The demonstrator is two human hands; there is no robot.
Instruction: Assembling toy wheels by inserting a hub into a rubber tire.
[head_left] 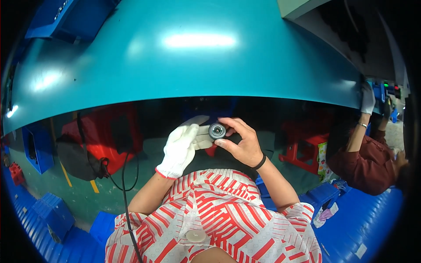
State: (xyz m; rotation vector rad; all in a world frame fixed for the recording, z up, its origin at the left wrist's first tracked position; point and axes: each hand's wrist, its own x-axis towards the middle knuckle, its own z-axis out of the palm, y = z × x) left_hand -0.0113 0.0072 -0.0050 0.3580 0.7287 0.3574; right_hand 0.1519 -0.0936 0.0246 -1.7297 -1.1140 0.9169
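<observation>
In front of my body, just short of the table's near edge, a small round black part with a shiny metal ring at its centre is held up. Thumb and fingers of my bare right hand grip it from the right. My left hand, in a white knit glove with a red cuff edge, is beside it on the left. The gloved fingers reach to the part's left side and partly behind it, so their tips are hidden. Whether the left hand bears any of its weight I cannot tell.
A glossy teal table spans the front, with a blue bin at far left. Red stools stand below. A dark cable hangs at my left. At right, another person in a dark red sleeve has a gloved hand at the table edge.
</observation>
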